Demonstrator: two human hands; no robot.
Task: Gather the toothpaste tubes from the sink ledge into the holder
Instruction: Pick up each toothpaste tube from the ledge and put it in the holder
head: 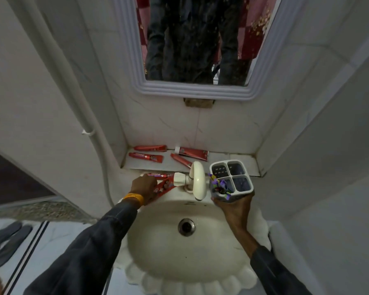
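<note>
The sink basin [158, 248] sits lowest — above it the left hand [144, 186] grasps red toothpaste tubes [164, 185], the right hand [232, 206] grips the holder [231, 177]; four tubes [146, 157] lie on the ledge [232, 159].

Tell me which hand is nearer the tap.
Right, narrowly. The right hand, holding the holder, is just beside and below the tap; the left hand grips toothpaste tubes farther out on its other side.

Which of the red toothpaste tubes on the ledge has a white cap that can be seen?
The tube against the back wall, right of centre behind the tap. Its white cap points left; the other tubes on the ledge show only red.
</note>
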